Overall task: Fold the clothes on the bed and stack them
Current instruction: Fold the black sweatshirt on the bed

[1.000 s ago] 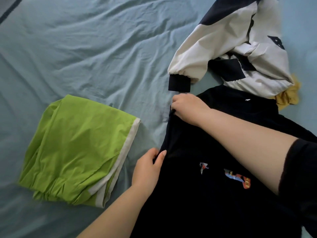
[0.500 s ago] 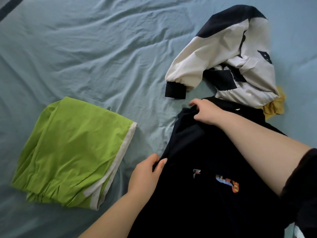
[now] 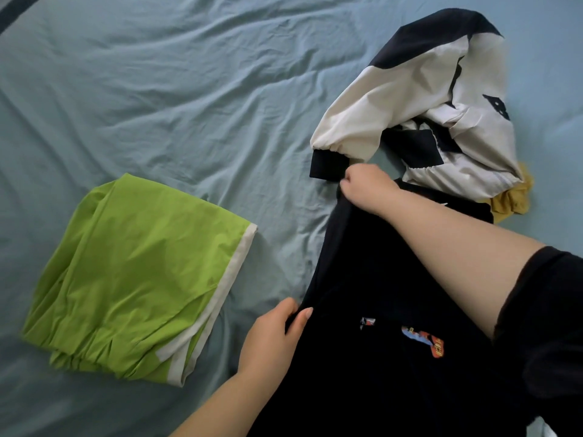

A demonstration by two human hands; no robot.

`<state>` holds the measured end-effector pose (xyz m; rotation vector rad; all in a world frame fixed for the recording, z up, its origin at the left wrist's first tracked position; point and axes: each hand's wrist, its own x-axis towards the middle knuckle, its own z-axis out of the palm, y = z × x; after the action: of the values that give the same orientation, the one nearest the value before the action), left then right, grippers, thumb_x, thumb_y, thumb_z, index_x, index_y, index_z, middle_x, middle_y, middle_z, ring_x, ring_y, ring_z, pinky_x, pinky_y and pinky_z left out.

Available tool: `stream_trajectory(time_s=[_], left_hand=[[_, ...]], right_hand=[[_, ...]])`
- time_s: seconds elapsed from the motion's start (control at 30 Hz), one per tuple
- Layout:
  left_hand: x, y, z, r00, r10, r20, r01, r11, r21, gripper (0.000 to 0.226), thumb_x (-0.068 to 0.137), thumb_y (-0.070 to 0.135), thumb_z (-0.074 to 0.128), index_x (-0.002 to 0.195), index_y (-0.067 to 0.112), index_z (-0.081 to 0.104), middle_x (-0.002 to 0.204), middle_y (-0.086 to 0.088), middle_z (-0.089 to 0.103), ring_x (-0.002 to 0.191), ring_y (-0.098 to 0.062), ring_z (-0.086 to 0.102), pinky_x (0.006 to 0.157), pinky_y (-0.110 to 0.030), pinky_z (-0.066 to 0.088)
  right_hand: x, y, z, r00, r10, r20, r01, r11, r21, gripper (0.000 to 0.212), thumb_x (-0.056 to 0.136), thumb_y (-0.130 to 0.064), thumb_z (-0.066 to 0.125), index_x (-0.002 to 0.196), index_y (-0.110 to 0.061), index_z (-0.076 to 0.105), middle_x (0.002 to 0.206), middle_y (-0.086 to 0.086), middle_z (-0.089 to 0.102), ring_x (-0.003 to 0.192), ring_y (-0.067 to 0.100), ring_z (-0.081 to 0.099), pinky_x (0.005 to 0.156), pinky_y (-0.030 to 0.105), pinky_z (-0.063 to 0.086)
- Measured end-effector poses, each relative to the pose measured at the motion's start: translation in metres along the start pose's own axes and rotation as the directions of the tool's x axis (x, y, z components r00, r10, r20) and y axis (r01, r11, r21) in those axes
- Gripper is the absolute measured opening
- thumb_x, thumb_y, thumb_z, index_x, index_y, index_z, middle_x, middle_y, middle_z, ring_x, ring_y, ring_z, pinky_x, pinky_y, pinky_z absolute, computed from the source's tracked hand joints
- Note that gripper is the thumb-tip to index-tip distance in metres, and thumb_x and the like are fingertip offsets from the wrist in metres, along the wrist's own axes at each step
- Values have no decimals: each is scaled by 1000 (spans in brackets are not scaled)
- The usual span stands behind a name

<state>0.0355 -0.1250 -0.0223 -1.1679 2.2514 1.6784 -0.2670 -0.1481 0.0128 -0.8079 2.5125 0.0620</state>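
Note:
A black shirt (image 3: 362, 279) with small colourful prints lies spread at the lower right of the bed. My left hand (image 3: 274, 339) pinches its left edge low down. My right hand (image 3: 367, 184) grips the same edge at its far corner, fingers curled into the cloth. A folded green garment (image 3: 132, 275) with a white band lies flat to the left, apart from both hands. A crumpled white and black jacket (image 3: 441, 115) is heaped just beyond my right hand, its black cuff beside my knuckles.
A yellow garment (image 3: 512, 200) peeks out from under the jacket at the right. The blue-grey bed sheet (image 3: 189, 105) is wrinkled across the far and left parts of the view.
My right hand first drew the shirt's far corner inward to the right, then carried it back out toward the jacket's cuff. My left hand kept its pinch on the edge.

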Motion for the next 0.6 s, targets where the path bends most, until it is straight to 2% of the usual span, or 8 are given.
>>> stream_trajectory(time_s=[0.03,0.1,0.17,0.27,0.37,0.47,0.53,0.6], left_hand=[[0,-1,-1,1000,-14,-13,13,999,-34,41,92,52,52,67,26,33,53,11,40,51,-7,34,51,-25,31],[9,-3,-5,997,-41,-68,35,996,-81,41,92,50,53,63,27,33,53,11,40,50,-6,34,50,-23,31],[23,-4,-9,992,-70,-102,67,997,-33,41,91,49,54,61,28,36,52,12,43,50,-5,37,51,-23,32],[46,-6,-15,985,-162,-65,161,987,-8,27,91,43,58,72,25,53,66,17,59,69,-5,56,69,-31,45],[69,7,-15,975,-218,-36,213,972,-102,25,87,52,59,83,28,63,86,14,68,88,-6,63,80,-30,47],[96,31,-5,968,-240,75,245,967,-75,45,81,62,61,80,17,67,78,4,71,78,-10,65,69,-29,48],[110,41,1,967,-236,96,241,969,-43,34,82,45,69,82,11,69,79,-7,73,79,-21,69,74,-36,53],[119,44,-2,968,-250,-18,249,968,-42,22,84,32,71,85,10,68,86,-9,73,82,-25,69,76,-38,54]], right_hand=[[6,2,-5,989,149,-4,-142,946,292,15,92,-18,48,96,-8,57,94,15,55,86,30,55,67,30,38],[12,4,-8,941,318,117,-302,628,718,14,90,-16,49,100,-8,56,93,11,57,83,26,55,67,28,42],[11,10,-5,924,282,258,-367,462,808,13,95,-19,46,92,-12,56,88,4,65,72,18,57,61,25,43],[-1,28,4,936,207,285,-351,600,719,34,95,-50,45,89,-21,59,84,-3,69,72,13,59,59,26,40],[-14,52,13,966,134,223,-245,757,606,54,75,-68,63,90,-16,66,81,-2,66,71,13,59,58,21,46],[-13,65,25,979,75,189,-148,900,409,30,79,-46,73,87,-18,64,83,-2,63,86,21,62,71,27,46],[-8,64,30,993,118,17,-116,931,346,12,88,-32,66,88,-21,61,89,0,62,97,26,61,83,32,46],[-13,60,36,963,187,-194,-115,937,329,11,92,-28,58,101,-22,60,104,0,62,105,26,57,90,37,39]])
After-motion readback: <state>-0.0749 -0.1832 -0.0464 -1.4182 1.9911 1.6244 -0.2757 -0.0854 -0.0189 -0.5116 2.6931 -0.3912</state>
